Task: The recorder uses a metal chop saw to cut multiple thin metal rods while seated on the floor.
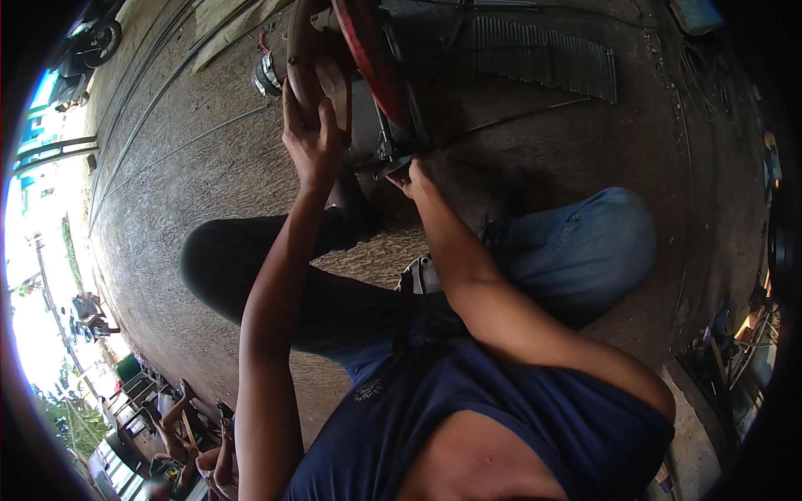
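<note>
A cut-off saw with a red curved guard (pixel 368 63) stands on the ground in front of me. My left hand (pixel 312 146) grips a grey-brown curved part (pixel 306 75) on the saw's left side, fingers on one side and thumb on the other. Low at the saw's near end, my right hand (pixel 408 177) is closed on a small flat dark metal piece (pixel 396 169), close to the saw's metal clamp (pixel 386 148). The right fingertips are partly hidden. A thin rod (pixel 518 118) stretches rightward from near the saw's base.
Several cut metal rods (pixel 543 58) lie in a row at the far right. Long bars (pixel 159 83) lie along the left ground. A silver-wrapped round object (pixel 267 77) is left of the saw. Another person's legs (pixel 219 455) show at lower left. Scrap pieces (pixel 743 342) stand at the right edge.
</note>
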The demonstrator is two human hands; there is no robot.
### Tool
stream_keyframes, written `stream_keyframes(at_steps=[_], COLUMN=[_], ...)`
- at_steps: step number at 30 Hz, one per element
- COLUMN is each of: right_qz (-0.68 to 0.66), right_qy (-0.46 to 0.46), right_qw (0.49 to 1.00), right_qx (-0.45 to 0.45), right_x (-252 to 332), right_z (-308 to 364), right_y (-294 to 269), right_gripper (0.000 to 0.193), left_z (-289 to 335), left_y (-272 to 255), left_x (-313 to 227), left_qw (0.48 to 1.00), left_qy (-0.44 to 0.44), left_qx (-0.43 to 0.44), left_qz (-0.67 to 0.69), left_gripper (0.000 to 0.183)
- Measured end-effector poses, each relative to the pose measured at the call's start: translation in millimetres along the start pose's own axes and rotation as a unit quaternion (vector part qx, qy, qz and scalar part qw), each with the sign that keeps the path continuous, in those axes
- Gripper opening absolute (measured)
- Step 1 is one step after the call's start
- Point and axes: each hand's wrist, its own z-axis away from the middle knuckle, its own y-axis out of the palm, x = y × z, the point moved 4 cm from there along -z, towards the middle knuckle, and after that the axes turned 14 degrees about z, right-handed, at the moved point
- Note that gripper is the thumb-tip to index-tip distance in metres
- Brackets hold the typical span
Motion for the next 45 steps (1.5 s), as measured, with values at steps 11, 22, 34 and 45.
stream_keyframes(at_steps=[11, 22, 34, 45], right_qz=[-0.047, 0.312, 0.409, 0.382], right_qy=[0.025, -0.434, -0.810, -0.810], right_qw=[0.989, 0.810, 0.406, 0.429], right_qx=[0.139, -0.242, -0.107, -0.116], right_x=[-3.8, 139.1, 168.7, 150.9], right_z=[-16.3, 67.9, 262.6, 267.7], right_y=[-17.4, 5.5, 154.6, 163.3], right_gripper=[0.050, 0.041, 0.053, 0.057], left_z=[-1.5, -27.2, -47.9, -61.5], left_y=[0.7, -12.0, -4.3, -9.3], left_x=[-3.6, 21.6, 22.3, 25.2], left_qw=[1.000, 0.948, 0.944, 0.947], left_qy=[-0.017, -0.241, -0.302, -0.304], left_qx=[0.004, 0.060, 0.018, -0.012], left_qz=[0.023, 0.201, 0.127, 0.106], left_gripper=[0.066, 0.037, 0.042, 0.035])
